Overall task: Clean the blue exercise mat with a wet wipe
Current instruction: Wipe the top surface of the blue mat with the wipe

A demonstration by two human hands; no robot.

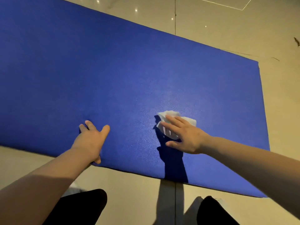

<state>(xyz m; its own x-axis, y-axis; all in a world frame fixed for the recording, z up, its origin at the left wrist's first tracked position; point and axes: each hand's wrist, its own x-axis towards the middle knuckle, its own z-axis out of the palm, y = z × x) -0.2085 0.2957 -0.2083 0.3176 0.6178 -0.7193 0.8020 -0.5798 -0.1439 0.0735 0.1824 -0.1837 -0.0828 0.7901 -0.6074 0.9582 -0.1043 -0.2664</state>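
The blue exercise mat [113,70] lies flat on a tiled floor and fills most of the view. A crumpled white wet wipe [170,116] sits on the mat near its right end. My right hand [183,135] lies flat on the wipe with straight fingers and presses it onto the mat; parts of the wipe stick out beyond the fingertips and on the far side. My left hand [92,140] rests spread on the mat near its front edge, fingers straight, thumb at the edge, holding nothing.
Beige glossy floor tiles [227,30] surround the mat, with a dark grout line running toward me. My knees in dark trousers [84,207] are at the bottom, just short of the mat's near edge. A few thin bits of debris [297,42] lie at far right.
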